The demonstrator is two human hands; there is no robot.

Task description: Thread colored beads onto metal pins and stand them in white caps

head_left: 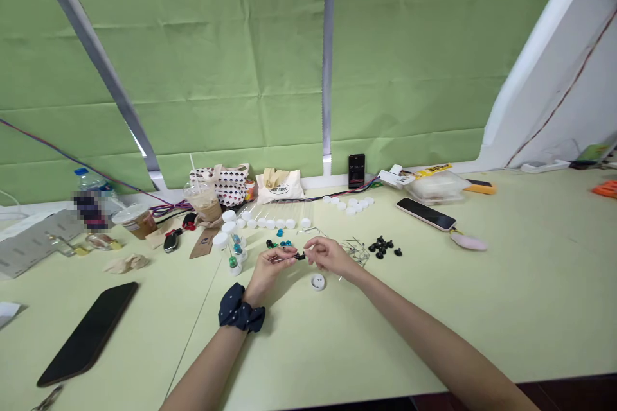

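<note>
My left hand (270, 270), a dark scrunchie on its wrist, pinches a small black part (301, 257) and what looks like a thin metal rod. From the other side my right hand (330, 255) meets the part, thumb and fingers brought together; what lies between them is too small to make out. Just below sits a round white cap (317, 281) with tiny bits inside. Thin bent metal rods (355, 249) lie to the right, beside a cluster of black knob-like pieces (380, 245). Blue and green small pieces (280, 243) are behind my left hand.
Clear tubes with white ends (274, 215) line the back, near loose white caps (354, 205). Several capped pieces stand left of my hands (233, 262). Phones lie at right (427, 213) and left (89, 334); another phone (357, 171) leans upright. Drink cups (205, 205) stand behind.
</note>
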